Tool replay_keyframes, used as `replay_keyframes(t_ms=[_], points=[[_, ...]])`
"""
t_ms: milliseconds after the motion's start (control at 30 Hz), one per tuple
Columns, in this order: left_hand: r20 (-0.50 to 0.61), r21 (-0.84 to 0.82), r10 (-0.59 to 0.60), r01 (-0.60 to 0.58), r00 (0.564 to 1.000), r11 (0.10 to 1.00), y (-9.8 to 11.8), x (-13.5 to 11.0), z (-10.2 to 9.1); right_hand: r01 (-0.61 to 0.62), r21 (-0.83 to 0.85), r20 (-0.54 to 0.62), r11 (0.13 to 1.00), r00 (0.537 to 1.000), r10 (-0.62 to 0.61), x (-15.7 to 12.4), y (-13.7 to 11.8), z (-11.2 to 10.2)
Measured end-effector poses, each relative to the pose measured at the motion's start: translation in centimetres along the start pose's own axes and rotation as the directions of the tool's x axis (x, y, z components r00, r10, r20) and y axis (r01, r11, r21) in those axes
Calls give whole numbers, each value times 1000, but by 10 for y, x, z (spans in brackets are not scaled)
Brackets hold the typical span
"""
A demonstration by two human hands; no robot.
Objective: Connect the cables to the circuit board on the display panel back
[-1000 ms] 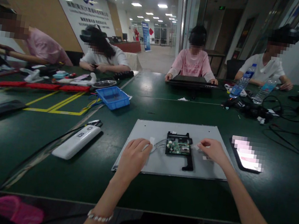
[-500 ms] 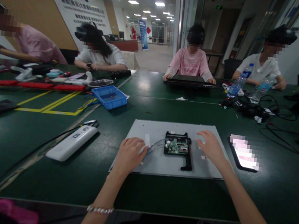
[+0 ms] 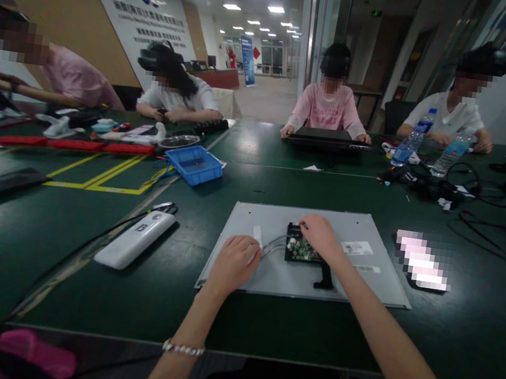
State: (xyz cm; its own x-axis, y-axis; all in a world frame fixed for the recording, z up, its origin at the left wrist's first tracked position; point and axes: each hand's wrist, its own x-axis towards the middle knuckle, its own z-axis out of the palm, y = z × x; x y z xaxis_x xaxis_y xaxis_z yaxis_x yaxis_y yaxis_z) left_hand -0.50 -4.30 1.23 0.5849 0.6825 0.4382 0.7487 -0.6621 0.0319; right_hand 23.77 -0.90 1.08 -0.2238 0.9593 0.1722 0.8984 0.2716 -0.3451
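A flat grey metal panel (image 3: pixel 362 280) lies on the green table in front of me. A small green circuit board (image 3: pixel 297 250) in a black bracket (image 3: pixel 325 280) sits at its middle, with thin grey wires (image 3: pixel 273 244) running left from it. My left hand (image 3: pixel 233 265) rests on the panel's left part, fingers curled over the wire ends. My right hand (image 3: pixel 320 235) lies over the top right of the circuit board, fingers bent down onto it. What the fingertips pinch is hidden.
A phone (image 3: pixel 421 268) lies right of the panel, a white power bank (image 3: pixel 135 239) with a black cable to the left, a blue bin (image 3: pixel 194 165) beyond. Several people sit around the table; water bottles (image 3: pixel 413 138) and tangled cables (image 3: pixel 474 189) are at far right.
My right hand has moved left from the panel's right side onto the circuit board, uncovering a white label. My left hand has stayed by the wires.
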Motion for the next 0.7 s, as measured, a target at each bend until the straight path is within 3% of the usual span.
replay_keyframes(t_ms=[200,367,533,700], points=[[-43,-43,16,-18,999,999,1,0,-2,-39,-61,-66,997,997,35,4,14,-15],[-15,-59,2,-3,1000,998,0,-1,0,-118,-175,-243,977,967,73,-16,63,-21],[27,-51,-13,14,1000,999,0,0,0,-176,-85,-159,981,974,161,-36,110,1],[9,-68,-43,44,999,997,1,0,0,-176,57,-180,983,967,183,-36,122,5]])
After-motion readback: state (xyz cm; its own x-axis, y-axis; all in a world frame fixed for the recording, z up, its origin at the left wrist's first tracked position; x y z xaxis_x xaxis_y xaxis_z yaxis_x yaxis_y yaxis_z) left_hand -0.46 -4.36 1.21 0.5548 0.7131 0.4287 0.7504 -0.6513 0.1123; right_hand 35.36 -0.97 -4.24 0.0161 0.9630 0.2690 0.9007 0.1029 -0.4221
